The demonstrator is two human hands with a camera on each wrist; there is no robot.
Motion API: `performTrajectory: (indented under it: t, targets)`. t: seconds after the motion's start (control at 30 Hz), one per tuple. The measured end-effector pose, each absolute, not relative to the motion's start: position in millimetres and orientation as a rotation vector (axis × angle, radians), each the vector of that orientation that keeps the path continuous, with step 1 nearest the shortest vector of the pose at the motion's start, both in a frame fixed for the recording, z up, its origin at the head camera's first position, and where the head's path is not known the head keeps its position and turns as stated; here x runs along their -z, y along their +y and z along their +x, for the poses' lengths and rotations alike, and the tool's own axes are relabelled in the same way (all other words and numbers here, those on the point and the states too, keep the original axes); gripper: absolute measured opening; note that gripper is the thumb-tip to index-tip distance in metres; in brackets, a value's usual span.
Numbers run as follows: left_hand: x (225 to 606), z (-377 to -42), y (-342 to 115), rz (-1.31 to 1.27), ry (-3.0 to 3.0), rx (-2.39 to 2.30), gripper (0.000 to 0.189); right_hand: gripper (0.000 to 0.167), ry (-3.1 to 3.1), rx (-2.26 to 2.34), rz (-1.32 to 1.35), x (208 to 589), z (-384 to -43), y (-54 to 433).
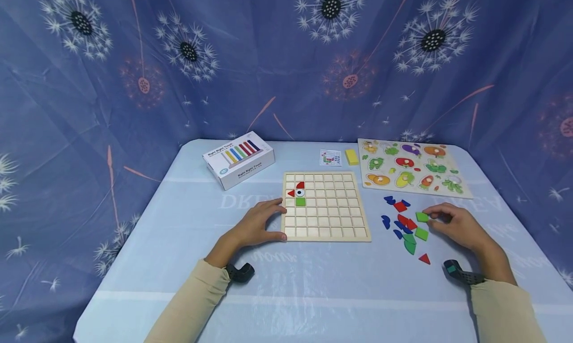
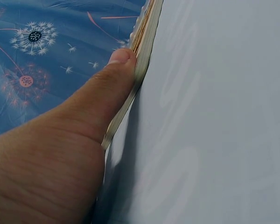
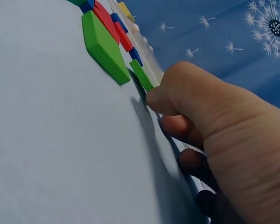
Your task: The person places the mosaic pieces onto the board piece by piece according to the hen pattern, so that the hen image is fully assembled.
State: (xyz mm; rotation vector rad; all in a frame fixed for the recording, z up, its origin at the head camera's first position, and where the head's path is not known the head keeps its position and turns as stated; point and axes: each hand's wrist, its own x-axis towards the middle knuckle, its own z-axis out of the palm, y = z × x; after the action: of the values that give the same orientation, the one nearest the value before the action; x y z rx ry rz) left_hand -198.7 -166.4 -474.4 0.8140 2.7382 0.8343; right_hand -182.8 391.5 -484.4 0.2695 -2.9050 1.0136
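A wooden grid board (image 1: 331,208) lies on the table. On its upper left cells sit a red quarter-round piece (image 1: 300,185), a red triangle (image 1: 291,193), a white tile with an eye (image 1: 300,193) and a green square (image 1: 300,201). My left hand (image 1: 257,223) rests at the board's left side, thumb touching the edge near the front corner and fingers spread farther up. My right hand (image 1: 461,226) pinches another green square (image 1: 422,217) between thumb and index finger; in the right wrist view this square (image 3: 141,75) is slightly tilted.
Loose red, blue and green pieces (image 1: 409,238) lie scattered between board and right hand. Behind them is a vegetable puzzle board (image 1: 416,166). A white box (image 1: 239,159), a picture card (image 1: 330,158) and a yellow block (image 1: 351,157) stand along the back.
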Motion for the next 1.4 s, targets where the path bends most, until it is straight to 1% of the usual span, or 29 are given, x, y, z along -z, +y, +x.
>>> performTrajectory:
  t: [0.3,0.57,0.73,1.03,1.13,1.23,1.4]
  targets:
    - [476,-198,-167,0.806,2.732,-0.847,0.072,0.025,-2.815,-1.003,0.336,484,-191,379]
    - [477,-199,-167,0.833,2.742,-0.851,0.071,0.025,-2.804,-1.046,0.358,474,-205,349]
    - [476,-198,-168,0.841,2.752,-0.851,0.071,0.024,-2.784,-1.101,0.495,471,-221,317]
    - [477,-199,-166,0.843,2.756,-0.853,0.071,0.026,-2.642,-1.280,0.925,472,-255,241]
    - [477,-199,-166,0.844,2.756,-0.851,0.071,0.025,-2.592,-1.363,1.033,464,-258,213]
    - [477,-200,-167,0.840,2.749,-0.854,0.071,0.026,-2.586,-1.396,1.080,463,-260,187]
    - [475,-200,-167,0.845,2.734,-0.854,0.072,0.026,-2.566,-1.394,1.173,471,-263,157]
